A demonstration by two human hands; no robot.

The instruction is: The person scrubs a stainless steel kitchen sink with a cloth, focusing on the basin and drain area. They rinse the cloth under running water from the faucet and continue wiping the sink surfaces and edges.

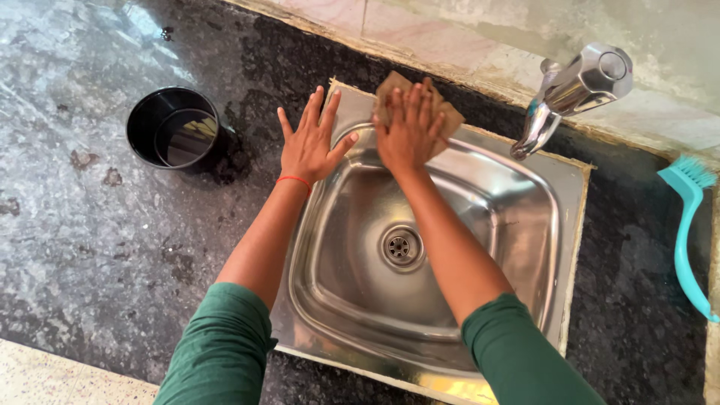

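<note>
We look down on a steel sink (525,225) set into a dark speckled stone counter (90,247), where a person in green sleeves works with both hands at the far left corner of the basin. The right hand (407,133) lies flat, fingers spread and pointing away from us, pressing a brown cloth (448,118) against the sink's far rim; the hand covers most of the cloth, so we see only its far and right edges and cannot make out its full shape. The left hand (309,142) rests open just to the left, palm down on the rim where steel meets stone, fingers splayed and holding nothing (a thin red thread circles that wrist). The two hands sit close together, thumb near thumb, though we cannot tell whether they touch. The drain (400,246) shows between the forearms at the bottom of the basin. A chrome tap (574,94) rises at the far right of the sink. Well to the left on the counter stands a black cup (174,129), its inside too dark to read. At the right edge a turquoise brush (688,225) lies on the counter, partly cut off by the frame.
</note>
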